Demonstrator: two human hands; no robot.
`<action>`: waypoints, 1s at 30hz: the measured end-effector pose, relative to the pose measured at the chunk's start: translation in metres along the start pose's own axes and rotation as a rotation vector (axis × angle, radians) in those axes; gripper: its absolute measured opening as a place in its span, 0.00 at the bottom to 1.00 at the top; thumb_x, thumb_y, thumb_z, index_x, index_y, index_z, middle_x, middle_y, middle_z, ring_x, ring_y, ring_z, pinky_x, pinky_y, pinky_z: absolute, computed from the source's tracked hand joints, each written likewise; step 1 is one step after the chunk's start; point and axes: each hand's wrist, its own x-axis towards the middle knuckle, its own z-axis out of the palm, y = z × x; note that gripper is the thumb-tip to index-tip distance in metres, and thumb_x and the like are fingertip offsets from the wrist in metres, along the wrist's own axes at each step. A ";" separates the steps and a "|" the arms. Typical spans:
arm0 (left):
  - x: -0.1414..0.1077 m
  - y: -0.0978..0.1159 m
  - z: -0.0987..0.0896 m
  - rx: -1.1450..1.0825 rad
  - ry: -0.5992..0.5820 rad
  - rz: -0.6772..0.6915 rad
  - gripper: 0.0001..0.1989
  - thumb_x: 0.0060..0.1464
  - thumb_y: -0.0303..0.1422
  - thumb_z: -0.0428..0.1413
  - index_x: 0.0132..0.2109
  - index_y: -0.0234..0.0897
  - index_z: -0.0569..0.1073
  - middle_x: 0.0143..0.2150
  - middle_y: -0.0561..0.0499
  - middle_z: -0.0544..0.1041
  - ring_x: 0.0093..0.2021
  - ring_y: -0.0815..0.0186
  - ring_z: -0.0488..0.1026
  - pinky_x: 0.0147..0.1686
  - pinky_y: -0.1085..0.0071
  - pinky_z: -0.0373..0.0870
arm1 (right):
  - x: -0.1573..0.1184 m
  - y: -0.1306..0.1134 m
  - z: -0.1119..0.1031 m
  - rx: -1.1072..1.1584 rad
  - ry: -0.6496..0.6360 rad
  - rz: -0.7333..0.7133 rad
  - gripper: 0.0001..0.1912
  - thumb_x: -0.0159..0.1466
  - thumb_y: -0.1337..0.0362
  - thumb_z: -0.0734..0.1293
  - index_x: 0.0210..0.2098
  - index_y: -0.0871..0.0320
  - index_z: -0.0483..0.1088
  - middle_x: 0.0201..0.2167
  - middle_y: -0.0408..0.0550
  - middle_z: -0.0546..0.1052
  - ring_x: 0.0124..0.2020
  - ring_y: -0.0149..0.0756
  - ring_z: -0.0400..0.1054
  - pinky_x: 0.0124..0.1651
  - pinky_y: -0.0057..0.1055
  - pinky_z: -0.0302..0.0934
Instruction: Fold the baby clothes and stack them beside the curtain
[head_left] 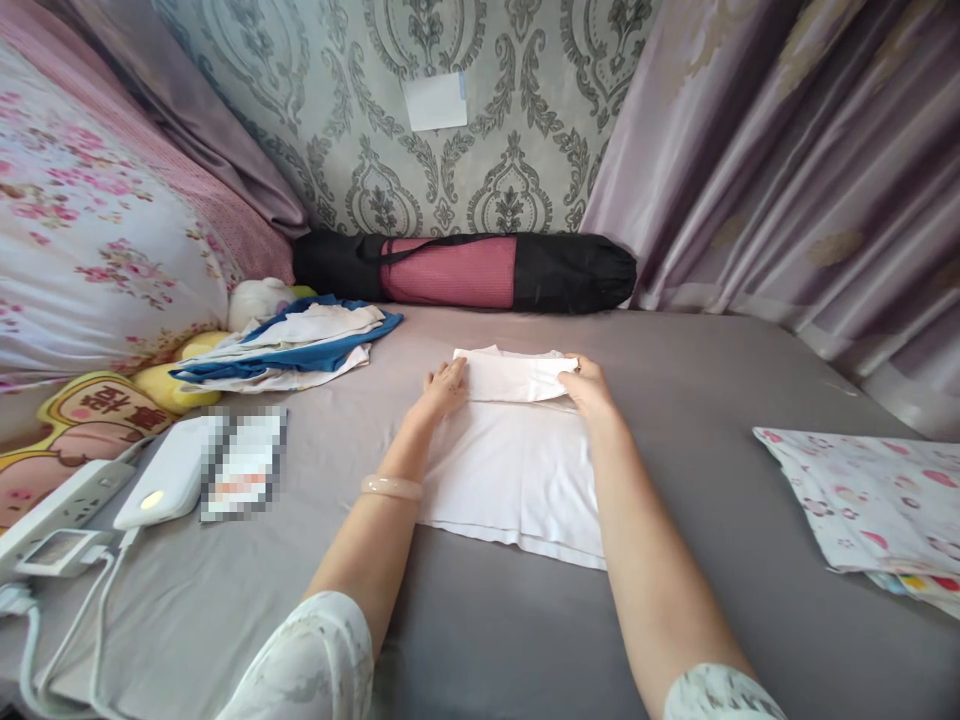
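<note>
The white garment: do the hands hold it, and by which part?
Yes: the right hand holds the white garment at the right end of its folded far strip. The left hand touches the strip's left end; whether it grips cannot be told.

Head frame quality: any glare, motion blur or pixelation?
Head view: soft sheen on the right-side curtain; head view: flat item beside the white device is pixelated; head view: white garment pale, creases readable, no obvious motion blur on left hand or right hand.
</note>
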 end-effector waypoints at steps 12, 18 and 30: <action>-0.009 0.017 -0.013 0.052 0.104 0.008 0.26 0.61 0.28 0.43 0.66 0.37 0.58 0.70 0.41 0.58 0.70 0.55 0.51 0.65 0.47 0.49 | -0.033 -0.018 -0.002 -0.812 0.066 -0.276 0.29 0.61 0.77 0.55 0.62 0.71 0.60 0.58 0.67 0.68 0.60 0.49 0.61 0.60 0.41 0.56; -0.014 0.057 -0.009 0.156 0.299 0.239 0.22 0.65 0.29 0.40 0.64 0.38 0.62 0.69 0.45 0.60 0.70 0.60 0.51 0.66 0.53 0.51 | -0.051 -0.030 0.028 -0.950 -0.073 -0.513 0.26 0.69 0.67 0.51 0.66 0.67 0.56 0.69 0.60 0.54 0.70 0.48 0.43 0.69 0.50 0.36; -0.006 0.039 0.031 0.375 0.142 0.146 0.29 0.67 0.43 0.35 0.69 0.35 0.55 0.71 0.41 0.54 0.70 0.50 0.49 0.66 0.49 0.47 | -0.067 -0.019 0.050 -1.062 -0.364 -0.445 0.28 0.71 0.59 0.47 0.69 0.54 0.53 0.71 0.45 0.51 0.71 0.44 0.40 0.69 0.54 0.33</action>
